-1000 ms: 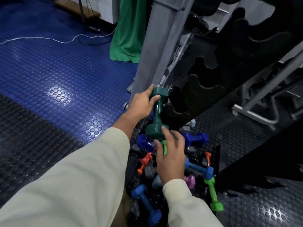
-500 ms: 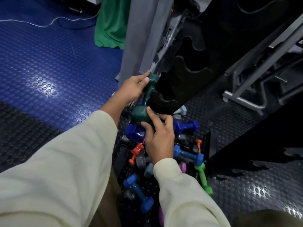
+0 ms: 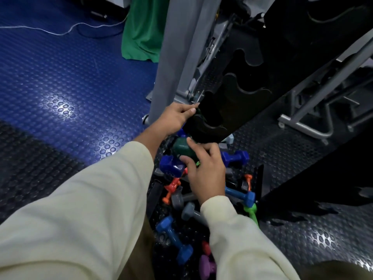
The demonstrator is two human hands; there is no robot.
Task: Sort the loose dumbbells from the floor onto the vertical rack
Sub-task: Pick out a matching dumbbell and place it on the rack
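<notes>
Two hands, left hand (image 3: 175, 117) and right hand (image 3: 204, 166), grip one dark green dumbbell (image 3: 182, 149) at the rack (image 3: 238, 102)

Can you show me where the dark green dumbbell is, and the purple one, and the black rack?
dark green dumbbell (image 3: 182, 148), head view, on its near end
purple dumbbell (image 3: 206, 264), head view, on its round end
black rack (image 3: 240, 93), head view, on a cradle arm
</notes>
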